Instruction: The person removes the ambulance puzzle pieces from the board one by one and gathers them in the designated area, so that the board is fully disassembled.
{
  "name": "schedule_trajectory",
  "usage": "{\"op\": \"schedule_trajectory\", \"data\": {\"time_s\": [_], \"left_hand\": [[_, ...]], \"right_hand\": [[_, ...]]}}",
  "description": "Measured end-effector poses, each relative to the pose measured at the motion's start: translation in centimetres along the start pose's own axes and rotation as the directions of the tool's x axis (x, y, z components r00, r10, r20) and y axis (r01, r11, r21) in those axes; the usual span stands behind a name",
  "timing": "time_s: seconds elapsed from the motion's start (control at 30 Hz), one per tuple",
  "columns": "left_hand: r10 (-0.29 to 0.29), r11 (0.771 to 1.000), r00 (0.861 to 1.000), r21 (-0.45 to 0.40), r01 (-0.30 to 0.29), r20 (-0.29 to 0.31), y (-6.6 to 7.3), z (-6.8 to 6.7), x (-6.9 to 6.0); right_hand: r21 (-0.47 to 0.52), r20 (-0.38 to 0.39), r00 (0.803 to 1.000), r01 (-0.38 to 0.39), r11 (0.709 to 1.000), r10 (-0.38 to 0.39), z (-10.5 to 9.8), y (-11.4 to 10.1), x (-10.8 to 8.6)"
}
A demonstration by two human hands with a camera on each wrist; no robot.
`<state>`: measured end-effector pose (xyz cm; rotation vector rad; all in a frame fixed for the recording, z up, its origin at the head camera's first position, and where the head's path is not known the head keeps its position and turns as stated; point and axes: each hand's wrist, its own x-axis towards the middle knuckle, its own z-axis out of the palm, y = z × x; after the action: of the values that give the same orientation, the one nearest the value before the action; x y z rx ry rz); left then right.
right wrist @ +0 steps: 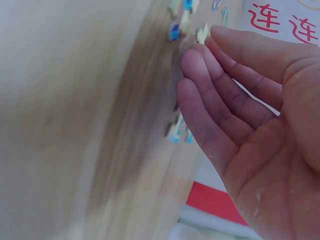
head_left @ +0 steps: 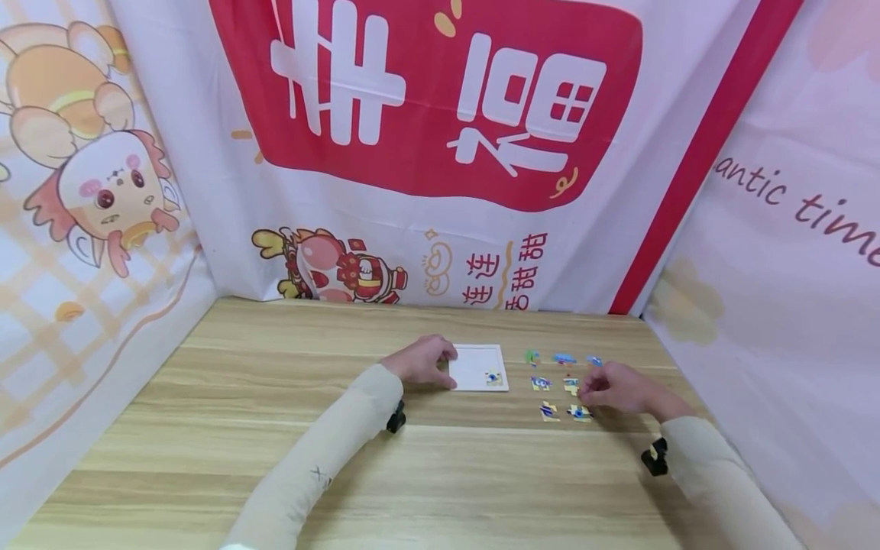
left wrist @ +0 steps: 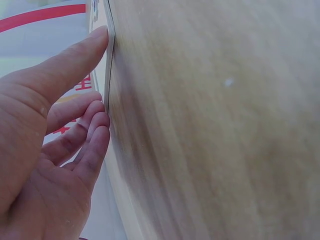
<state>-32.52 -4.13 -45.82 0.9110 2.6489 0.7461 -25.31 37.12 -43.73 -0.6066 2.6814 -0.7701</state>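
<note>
A white square puzzle tray lies on the table, with one yellow and blue puzzle piece in its lower right corner. My left hand grips the tray's left edge, thumb and fingertips set apart along it. The left wrist view shows the thumb against the tray's rim. Over the loose pieces on the right, my right hand pinches a pale yellow puzzle piece between thumb and index fingertips; the fingers partly hide it. Another puzzle piece lies just below that hand.
Several loose puzzle pieces lie in rough rows right of the tray, among them a green one, a blue one and a purple one. Printed cloth hangs behind the wooden table and along both sides.
</note>
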Motion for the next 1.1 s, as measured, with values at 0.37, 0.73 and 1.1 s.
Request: {"op": "schedule_trajectory", "data": {"time_s": [0.37, 0.73, 1.1], "left_hand": [[-0.003, 1.000, 1.000, 0.001, 0.003, 0.004, -0.1, 0.1, 0.2], [-0.008, 1.000, 1.000, -0.003, 0.008, 0.004, -0.2, 0.0, 0.2], [-0.002, 1.000, 1.000, 0.002, 0.002, 0.008, 0.2, -0.2, 0.0]], "right_hand": [[-0.096, 0.005, 1.000, -0.024, 0.995, 0.024, 0.6, -3.8, 4.2], [-0.128, 0.058, 0.996, 0.068, 0.989, -0.061, 2.4, -8.7, 8.6], [-0.195, 0.048, 0.993, 0.120, 0.974, -0.112, 3.7, -10.7, 11.5]]}}
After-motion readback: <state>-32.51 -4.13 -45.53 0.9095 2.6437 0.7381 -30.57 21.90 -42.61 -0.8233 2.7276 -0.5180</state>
